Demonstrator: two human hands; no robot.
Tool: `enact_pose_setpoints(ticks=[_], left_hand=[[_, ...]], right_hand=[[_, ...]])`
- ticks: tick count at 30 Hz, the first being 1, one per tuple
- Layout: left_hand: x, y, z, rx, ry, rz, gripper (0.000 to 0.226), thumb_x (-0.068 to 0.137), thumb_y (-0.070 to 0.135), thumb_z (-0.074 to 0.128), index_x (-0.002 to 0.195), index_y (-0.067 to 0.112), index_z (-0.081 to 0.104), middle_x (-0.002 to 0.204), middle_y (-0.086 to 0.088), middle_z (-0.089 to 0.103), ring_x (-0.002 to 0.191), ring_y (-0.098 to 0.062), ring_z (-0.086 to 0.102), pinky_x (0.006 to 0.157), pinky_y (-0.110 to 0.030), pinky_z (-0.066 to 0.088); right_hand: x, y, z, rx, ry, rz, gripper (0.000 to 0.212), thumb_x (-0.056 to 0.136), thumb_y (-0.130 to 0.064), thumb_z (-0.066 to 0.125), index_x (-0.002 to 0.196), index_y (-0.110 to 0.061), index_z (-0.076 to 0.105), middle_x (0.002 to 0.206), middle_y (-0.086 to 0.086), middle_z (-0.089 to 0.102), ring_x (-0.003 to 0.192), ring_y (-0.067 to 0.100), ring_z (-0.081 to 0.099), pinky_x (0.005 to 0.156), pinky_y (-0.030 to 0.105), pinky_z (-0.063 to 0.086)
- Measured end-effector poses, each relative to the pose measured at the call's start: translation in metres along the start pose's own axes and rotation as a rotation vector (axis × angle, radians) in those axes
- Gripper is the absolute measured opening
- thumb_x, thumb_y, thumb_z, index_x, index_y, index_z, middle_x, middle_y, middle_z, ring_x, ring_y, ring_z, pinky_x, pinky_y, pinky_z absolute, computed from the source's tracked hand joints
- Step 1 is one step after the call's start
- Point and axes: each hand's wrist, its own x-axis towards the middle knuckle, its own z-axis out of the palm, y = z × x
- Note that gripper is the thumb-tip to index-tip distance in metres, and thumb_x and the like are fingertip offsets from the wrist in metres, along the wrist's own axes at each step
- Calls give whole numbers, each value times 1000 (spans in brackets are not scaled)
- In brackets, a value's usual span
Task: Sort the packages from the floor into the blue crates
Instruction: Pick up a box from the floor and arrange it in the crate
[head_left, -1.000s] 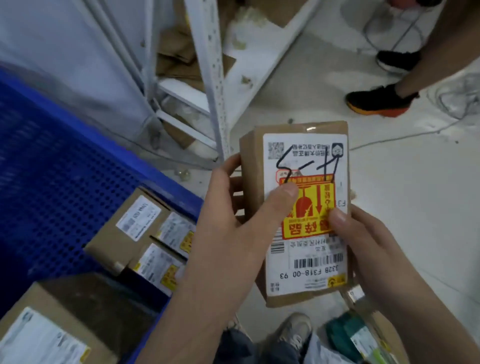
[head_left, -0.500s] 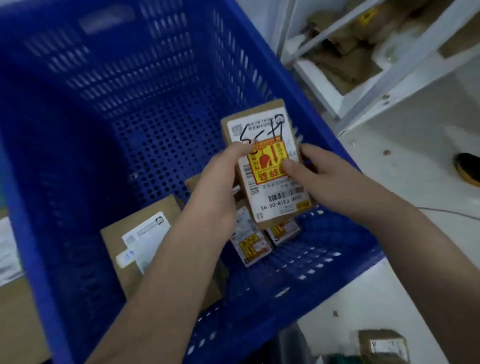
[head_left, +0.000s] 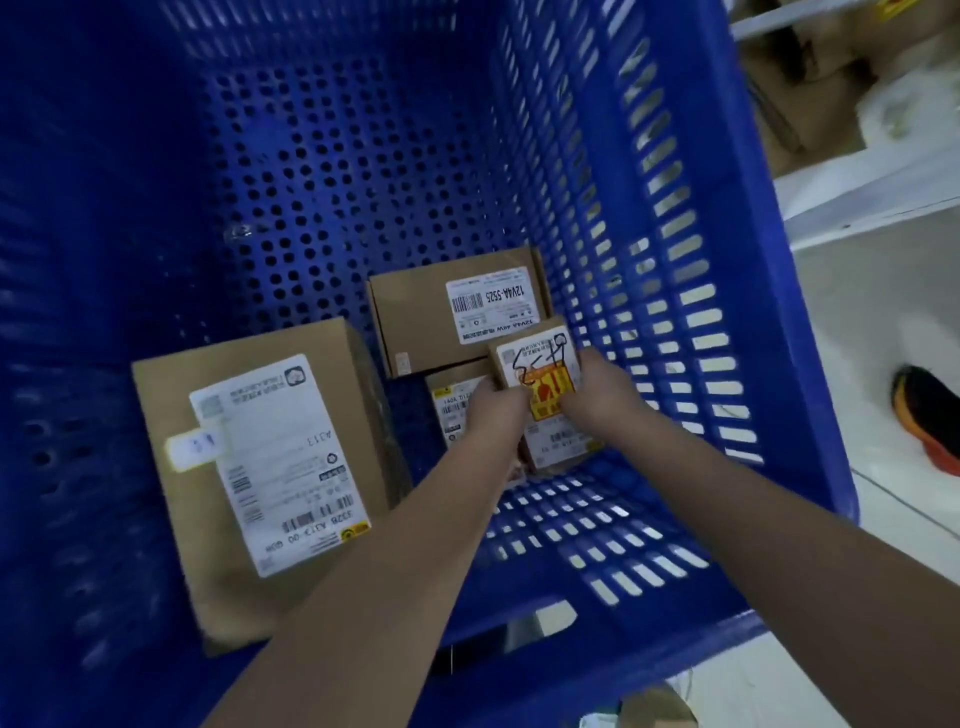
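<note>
Two hands, left (head_left: 496, 408) and right (head_left: 597, 395), pinch the box (head_left: 537, 364); released crooked, it could slide off the parcel (head_left: 457, 410) beneath.

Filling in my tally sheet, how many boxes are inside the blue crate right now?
4: large box on the left, one at the back, the held one, one beneath it. Others may be hidden.

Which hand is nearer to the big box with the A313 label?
Left. The left hand holds the small package on the side facing the big box, with a gap between them. The right hand holds the far side, by the crate wall.
</note>
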Motion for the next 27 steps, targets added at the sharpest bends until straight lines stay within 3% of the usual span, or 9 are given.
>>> enact_pose_setpoints(ticks=[6,9,11,13,15,18,23,25,27], left_hand=[[3,-7,7,116,35,99,46,87,14,63,131,8,50,120,-14,64,100,-28,64,85,-40,54],[0,-13,11,148,37,74,45,89,18,62,130,6,49,120,-17,64,101,-33,65,86,-45,54],[-1,-16,13,172,33,67,43,90,21,61,128,7,48,118,-17,64,96,-32,66,78,-41,57],[-2,-15,13,192,13,50,36,90,25,61,122,16,48,108,-15,66,76,-26,66,60,-33,57],[-2,-13,13,233,1,33,22,90,27,61,105,22,45,88,-12,66,60,-22,61,60,-35,55],[0,-10,10,282,-7,20,20,89,28,62,81,17,47,75,-12,61,55,-24,57,59,-36,53],[-6,-4,9,340,2,38,30,90,17,61,117,6,56,78,-11,62,61,-18,58,58,-30,54],[-14,-2,8,453,25,98,16,93,7,53,106,1,59,87,-14,61,62,-12,53,47,-20,45],[-27,-1,7,469,75,189,15,94,8,49,80,7,54,85,-9,56,64,-16,51,49,-21,42]], right_hand=[[8,-1,-7,-274,-22,49,28,85,-6,59,113,-5,55,113,12,60,100,26,59,68,30,44],[4,3,-4,-454,1,17,32,87,-4,59,118,-4,55,118,12,59,107,27,58,73,32,45],[3,3,-3,-576,27,-25,33,89,-2,54,122,-3,53,123,13,57,113,28,56,80,33,47],[2,2,-1,-658,33,-71,36,89,0,51,126,0,48,124,15,55,115,31,55,84,37,49],[1,3,5,-648,23,-73,43,88,-1,52,129,3,38,123,17,55,113,34,56,82,41,50],[2,5,10,-554,-17,-44,50,88,-5,53,132,3,30,124,20,55,114,35,54,78,41,49],[-19,-6,-13,-548,-213,-4,49,93,-11,49,138,-3,35,140,16,44,125,33,45,91,44,44],[-43,-13,-26,-569,-108,-132,36,95,-17,45,130,-7,46,130,11,51,117,29,50,78,37,42],[-76,-11,-45,-340,51,-309,18,97,-19,41,110,-16,53,105,2,57,95,21,56,65,25,37]])
